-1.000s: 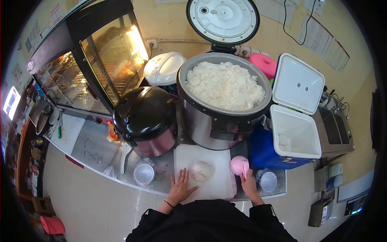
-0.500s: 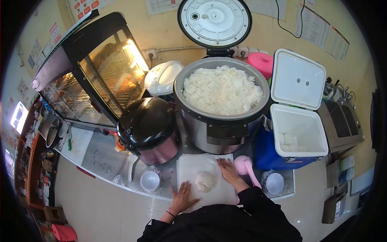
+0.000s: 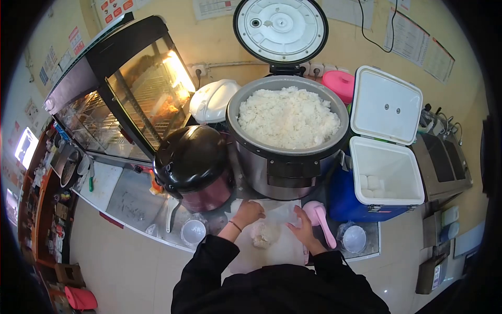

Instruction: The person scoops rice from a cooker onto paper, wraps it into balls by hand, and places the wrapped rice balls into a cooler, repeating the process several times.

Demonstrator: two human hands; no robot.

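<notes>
A mound of white rice [image 3: 262,239] lies on a stack of pale wrapping paper [image 3: 248,259] at the counter's front. My left hand [image 3: 248,213] has its fingers closed at the far edge of the top sheet, which is lifted and partly covers the rice. My right hand [image 3: 303,230] is at the right side of the paper, thumb and forefinger spread apart, beside the raised sheet. Just right of that hand rests a pink scoop [image 3: 320,220] with a long handle.
Behind the paper stands a big open cooker full of rice [image 3: 287,118]. A closed cooker [image 3: 193,162] is to its left, an open blue cooler [image 3: 342,193] with white wrapped bundles to its right. Plastic-lined bowls [image 3: 193,232] flank the paper. A lit display warmer [image 3: 136,99] stands at left.
My left hand has moved from the paper's near left side up to its far edge. The top sheet has been raised over the rice. My right hand's fingers have lifted and spread.
</notes>
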